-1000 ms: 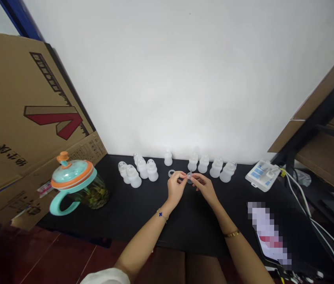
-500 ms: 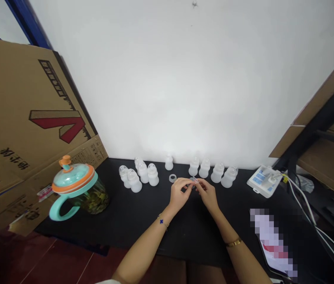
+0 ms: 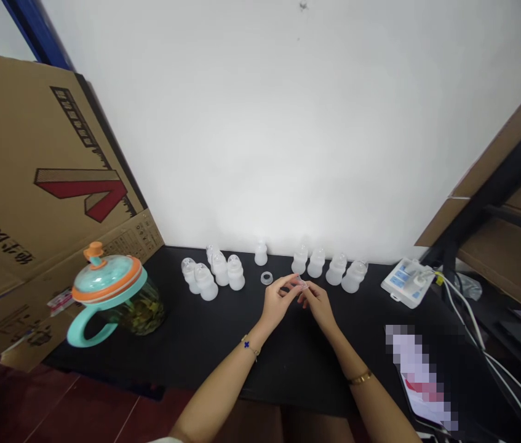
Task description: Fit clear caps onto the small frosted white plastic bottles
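Observation:
My left hand and my right hand meet over the middle of the black table. Both pinch a small clear piece between their fingertips; the fingers partly cover it and its exact kind is too small to make out. Just left of my left hand lies a whitish collar ring with a dark middle, flat on the table. Behind it stands a baby bottle, close to the wall. Several white baby bottles with clear caps stand upright beyond my right hand, among them a bottle.
At the left, more capped bottles form a cluster. A turquoise and orange lidded jug stands by a cardboard box. On the right are a white power strip case, cables and a phone.
The view has shifted slightly, moving everything a little to the left. My fingers have changed position around the clear piece, which shows more above the fingertips now.

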Demonstrator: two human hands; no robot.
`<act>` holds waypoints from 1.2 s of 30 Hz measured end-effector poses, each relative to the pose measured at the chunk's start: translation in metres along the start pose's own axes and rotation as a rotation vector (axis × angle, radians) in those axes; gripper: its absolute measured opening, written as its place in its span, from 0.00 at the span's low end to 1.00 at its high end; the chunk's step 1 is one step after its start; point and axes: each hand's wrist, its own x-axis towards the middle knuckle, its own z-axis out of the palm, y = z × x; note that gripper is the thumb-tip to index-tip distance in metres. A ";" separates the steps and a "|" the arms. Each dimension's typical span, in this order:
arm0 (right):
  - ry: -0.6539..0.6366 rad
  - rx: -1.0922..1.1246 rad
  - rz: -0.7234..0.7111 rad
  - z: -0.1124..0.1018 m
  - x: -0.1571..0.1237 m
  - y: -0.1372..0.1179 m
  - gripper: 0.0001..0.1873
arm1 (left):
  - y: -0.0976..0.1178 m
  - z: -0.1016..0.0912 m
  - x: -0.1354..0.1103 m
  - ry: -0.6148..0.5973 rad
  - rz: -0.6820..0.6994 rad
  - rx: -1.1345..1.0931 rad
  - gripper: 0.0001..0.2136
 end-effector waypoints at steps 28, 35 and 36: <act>0.141 0.602 0.343 -0.009 0.004 -0.006 0.26 | -0.054 -0.038 0.022 0.150 0.094 1.223 0.17; 0.106 0.790 0.409 -0.012 0.004 -0.006 0.29 | -0.045 -0.035 0.021 0.181 0.219 0.998 0.19; 0.102 0.820 0.424 -0.012 0.004 -0.007 0.28 | -0.044 -0.034 0.021 0.185 0.237 0.946 0.19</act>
